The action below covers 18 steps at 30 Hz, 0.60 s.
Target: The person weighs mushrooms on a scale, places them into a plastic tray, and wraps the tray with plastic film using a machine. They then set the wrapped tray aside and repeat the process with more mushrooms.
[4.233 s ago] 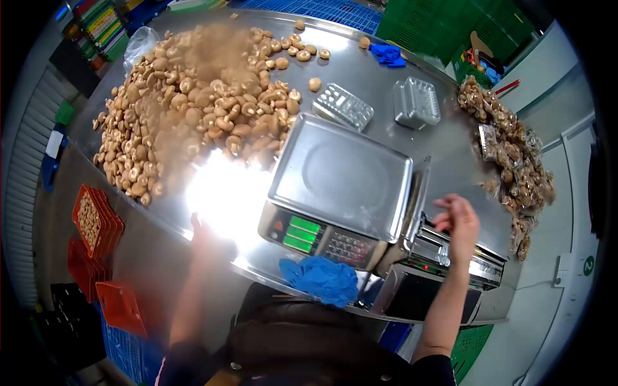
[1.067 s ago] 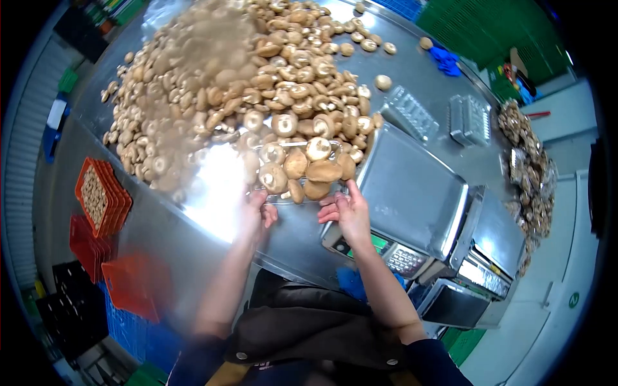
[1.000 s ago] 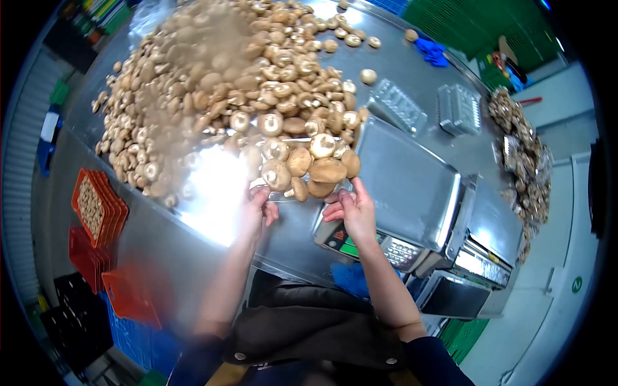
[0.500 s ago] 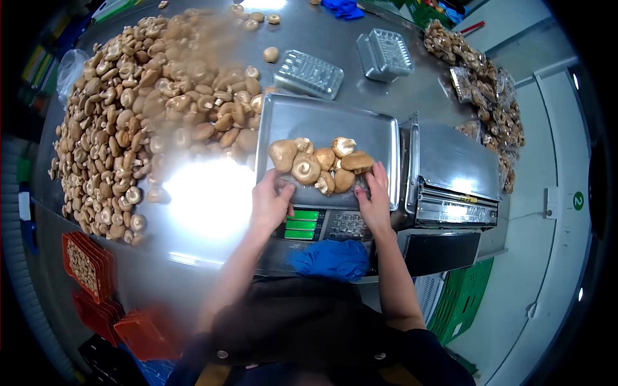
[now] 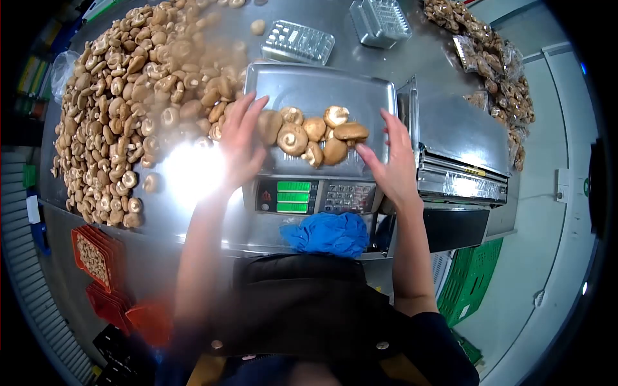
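Observation:
A small group of brown mushrooms (image 5: 313, 128) sits in a clear plastic tray on the metal pan (image 5: 309, 87) of a weighing scale. The tray is mostly covered by the mushrooms. My left hand (image 5: 241, 145) hovers at the pan's left side with fingers stretched out, close beside the leftmost mushroom. Over the right edge of the pan, my right hand (image 5: 394, 161) is spread, its thumb near the rightmost mushroom. Both hands hold nothing. Below the pan, the scale's green display (image 5: 293, 197) is lit beside its keypad (image 5: 347, 196).
A large mushroom heap (image 5: 122, 116) covers the left of the steel table. Behind the scale lie clear plastic trays (image 5: 297, 42) and another stack (image 5: 381, 24). A wrapping machine (image 5: 460, 151) stands right, with bagged mushrooms (image 5: 499, 71) beyond. Crumpled blue plastic (image 5: 326, 235) lies in front.
Both hands have let go of the tray's sides and moved apart, the left up and leftward, the right outward. The mushrooms stay on the pan. The view has shifted slightly.

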Available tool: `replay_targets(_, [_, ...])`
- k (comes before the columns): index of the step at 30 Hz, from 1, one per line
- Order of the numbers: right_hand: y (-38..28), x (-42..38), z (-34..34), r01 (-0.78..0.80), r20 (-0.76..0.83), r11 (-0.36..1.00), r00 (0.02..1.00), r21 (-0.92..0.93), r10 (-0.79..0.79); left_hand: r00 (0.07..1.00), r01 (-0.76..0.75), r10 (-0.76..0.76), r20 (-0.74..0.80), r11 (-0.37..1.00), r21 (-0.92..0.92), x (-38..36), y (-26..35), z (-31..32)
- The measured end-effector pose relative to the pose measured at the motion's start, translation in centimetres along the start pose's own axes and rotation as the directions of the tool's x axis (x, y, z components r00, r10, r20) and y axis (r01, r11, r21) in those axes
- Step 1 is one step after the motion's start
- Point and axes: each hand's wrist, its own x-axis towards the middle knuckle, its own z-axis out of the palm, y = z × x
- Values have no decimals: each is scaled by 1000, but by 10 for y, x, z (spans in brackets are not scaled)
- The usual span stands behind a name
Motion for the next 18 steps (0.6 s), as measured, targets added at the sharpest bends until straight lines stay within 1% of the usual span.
replay_targets(3, [-19, 13, 8, 169, -11, 977, 985, -130, -172, 993, -60, 55, 102, 997, 52, 6, -12, 16])
replay_targets(6, [-3, 19, 22, 243, 96, 964, 968, -104, -234, 981, 127, -94, 171, 972, -196, 8, -13, 17])
replay_targets(7, [-6, 19, 23, 263, 6, 963, 965, -57, -263, 990, 88, -65, 122, 977, -193, 7, -13, 14])
replay_targets(10, [-7, 17, 19, 214, -85, 971, 975, 105, -206, 999, 41, -34, 28, 957, -288, 2, -24, 7])
replay_targets(11, [-6, 17, 21, 231, -128, 964, 968, 133, -215, 991, 100, -126, -49, 924, -369, 2, -21, 7])
replay_targets(12, [-4, 16, 27, 249, -173, 955, 960, 160, -221, 984, 87, -147, -106, 896, -435, 2, -17, 8])
replay_targets(13, [-3, 15, 33, 267, -216, 945, 950, 187, -225, 989, 33, -89, -118, 913, -406, 4, -8, 9])
replay_targets(14, [-6, 13, 39, 289, -196, 943, 947, 167, -255, 991, -20, -31, -130, 926, -376, 8, 5, 11])
replay_targets(15, [-10, 12, 45, 313, -176, 938, 942, 147, -286, 988, -105, 66, -139, 950, -295, 13, 18, 12])
replay_targets(16, [-11, 12, 50, 338, -157, 932, 935, 127, -318, 983, -139, 100, -153, 951, -277, 15, 25, 19])
replay_targets(18, [-8, 12, 57, 353, -146, 927, 931, 128, -335, 997, -82, 71, -43, 937, -340, 19, 33, 28])
